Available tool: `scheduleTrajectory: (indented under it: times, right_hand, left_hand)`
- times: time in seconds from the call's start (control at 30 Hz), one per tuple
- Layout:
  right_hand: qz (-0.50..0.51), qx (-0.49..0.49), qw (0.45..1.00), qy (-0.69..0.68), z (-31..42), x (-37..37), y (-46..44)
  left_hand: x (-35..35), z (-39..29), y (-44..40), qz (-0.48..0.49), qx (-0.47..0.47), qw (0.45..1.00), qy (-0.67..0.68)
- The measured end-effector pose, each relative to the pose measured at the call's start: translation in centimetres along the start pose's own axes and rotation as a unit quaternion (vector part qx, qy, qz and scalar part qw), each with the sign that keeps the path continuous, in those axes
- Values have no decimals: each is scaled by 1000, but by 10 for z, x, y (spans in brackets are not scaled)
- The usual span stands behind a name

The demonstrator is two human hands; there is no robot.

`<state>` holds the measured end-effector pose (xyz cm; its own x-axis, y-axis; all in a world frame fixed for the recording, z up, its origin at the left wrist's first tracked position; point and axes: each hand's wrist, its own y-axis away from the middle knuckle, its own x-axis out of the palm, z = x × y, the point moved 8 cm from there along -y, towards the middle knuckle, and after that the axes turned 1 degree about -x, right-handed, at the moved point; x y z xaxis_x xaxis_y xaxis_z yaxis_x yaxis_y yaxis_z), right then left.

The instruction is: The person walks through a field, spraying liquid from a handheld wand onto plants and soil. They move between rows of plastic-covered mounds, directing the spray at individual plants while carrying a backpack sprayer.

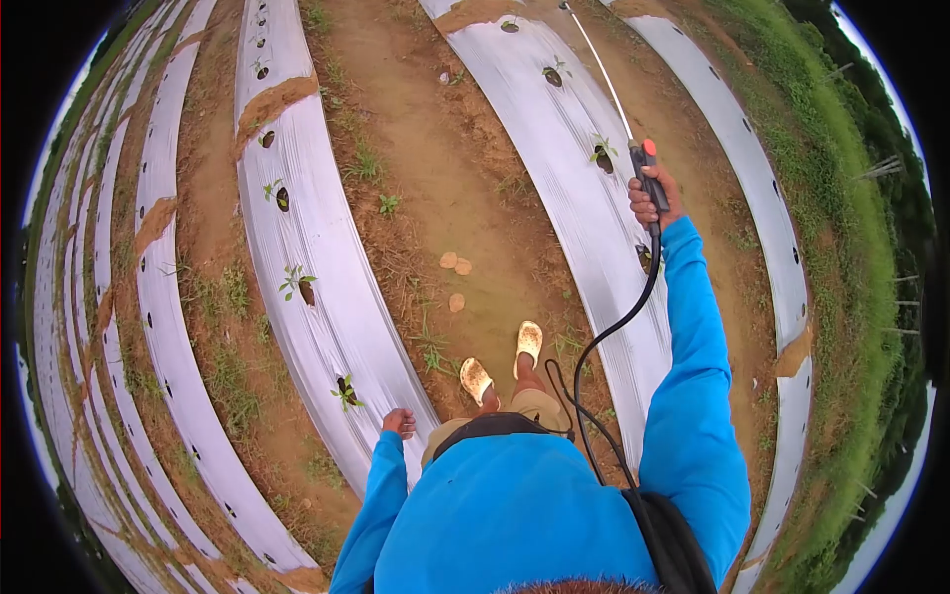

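Observation:
In the head view, my right hand [655, 196] is wrapped round the dark handle of a spray wand [648, 178] with a red-orange knob. Its thin pale tube [601, 67] reaches up and left to a dark nozzle at the top, over the soil between two covered beds. A black hose [625, 319] runs from the handle down to my waist. My left hand [400, 423] hangs low beside the left bed, fingers curled in, with nothing visible in it. Young plants [297, 283] grow from holes in the plastic, one [603, 151] just left of the wand handle.
Long beds under silvery plastic [307, 218] curve along both sides of a muddy path [426, 148]. My feet in pale clogs [529, 342] stand on the path. Grass [841, 198] and wooden posts [883, 167] line the far right.

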<state>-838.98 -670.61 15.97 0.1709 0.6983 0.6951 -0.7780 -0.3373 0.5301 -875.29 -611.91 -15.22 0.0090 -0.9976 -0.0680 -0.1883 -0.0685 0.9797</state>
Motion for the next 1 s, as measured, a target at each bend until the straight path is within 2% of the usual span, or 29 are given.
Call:
scheduleTrajectory:
  times: [0.17, 0.23, 0.37, 0.47, 0.6, 0.63, 0.7, 0.83, 1.0]
  right_hand:
    - [-41, 21, 998, -52, -62, -29, 130]
    - [-98, 29, 993, -52, -90, -40, 183]
    - [-160, 57, 980, -106, -135, -57, 265]
    - [-168, 80, 969, -162, -150, -60, 287]
    - [-181, 68, 962, -191, -134, -74, 249]
    - [-176, 62, 962, -201, -124, -79, 226]
    - [-154, 21, 969, -192, -91, -79, 169]
    - [-105, 17, 978, -180, -16, -90, 39]
    - [-57, 12, 991, -124, 104, -68, -128]
  left_hand:
    - [42, 4, -29, 53, -43, 997, -23]
    - [53, -3, -39, 68, -48, 996, -34]
    - [60, -32, -57, 70, -56, 993, -78]
    - [70, -83, -72, 71, -22, 992, -105]
    - [80, -143, -104, 86, -41, 990, -99]
    - [87, -171, -108, 77, -16, 992, -98]
    - [94, -211, -110, 64, -7, 992, -111]
    - [120, -304, -109, 58, -9, 996, -66]
    - [128, -441, -107, 86, 80, 992, -49]
